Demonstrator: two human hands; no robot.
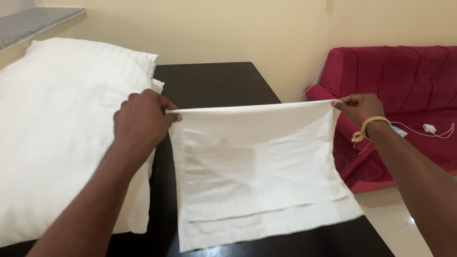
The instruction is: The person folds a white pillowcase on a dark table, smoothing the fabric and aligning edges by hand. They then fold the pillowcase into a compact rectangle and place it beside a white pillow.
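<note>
A white cloth, folded like a pillowcase (257, 166), hangs stretched between both my hands above a dark table (214, 83). My left hand (143, 121) pinches its upper left corner. My right hand (359, 108), with a yellow band on the wrist, pinches the upper right corner. The cloth's lower edge rests on the table top, with a folded hem showing along the bottom.
A large white pillow (57, 128) lies on the table's left side, touching my left forearm. A red sofa (400, 90) stands at the right with a white charger and cable (430, 128) on its seat. A cream wall is behind.
</note>
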